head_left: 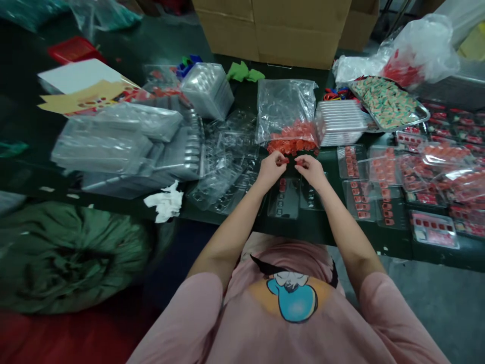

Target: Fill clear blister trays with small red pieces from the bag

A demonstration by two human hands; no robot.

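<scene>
My left hand (273,168) is pinched on a small red piece, just in front of a heap of red plastic pieces (293,137) spilling from a clear plastic bag (287,103). Close beside it, my right hand (309,168) is closed on another small red piece. What exactly these pieces are is too small to make out. Below my hands lies a clear blister tray (285,205) with a red piece in its upper slot. A second clear tray (311,196) sits partly under my right forearm, its slots showing no red.
Stacked clear trays (113,136) and loose trays (227,167) lie to the left, with a crumpled white tissue (166,202) at the edge. Trays filled with red pieces (358,197) cover the right side. A metal tray of small coloured bits (390,103) stands behind. Cardboard boxes (273,30) block the back.
</scene>
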